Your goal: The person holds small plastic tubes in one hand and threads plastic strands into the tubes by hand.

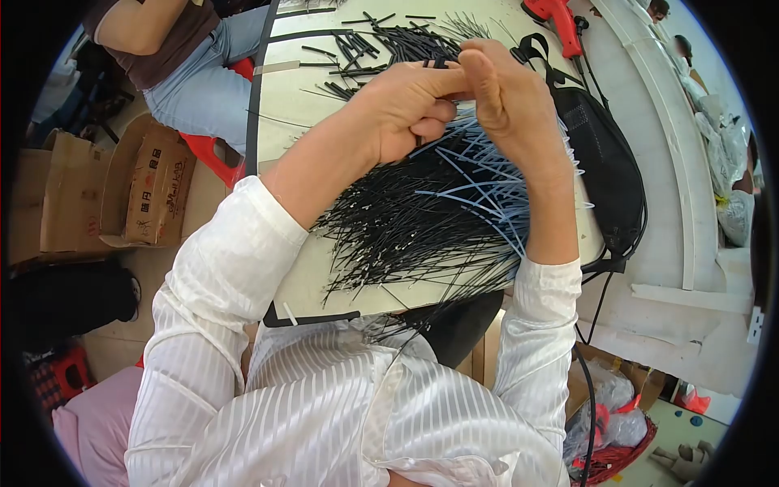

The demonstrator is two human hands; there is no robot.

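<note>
My left hand (410,109) is closed above the table, its fingers curled in. Short black tubes (438,62) show at its upper edge, and a dark end pokes out below the fingers. My right hand (515,105) meets it at the fingertips, thumb raised and fingers bent. What the right fingertips pinch is hidden behind the hand. Under both hands lies a large bundle of thin black wires (406,219), with pale blue strands (487,183) at its right side. Beyond the hands, a pile of loose short black tubes (406,42) is spread on the table.
The pale table (300,284) has dark edging. A red heat gun (556,24) lies at the far right, near a black bag (600,162) with straps and a cable. Another person's jeans (199,85) and a red stool (213,156) are left, behind cardboard boxes (150,191).
</note>
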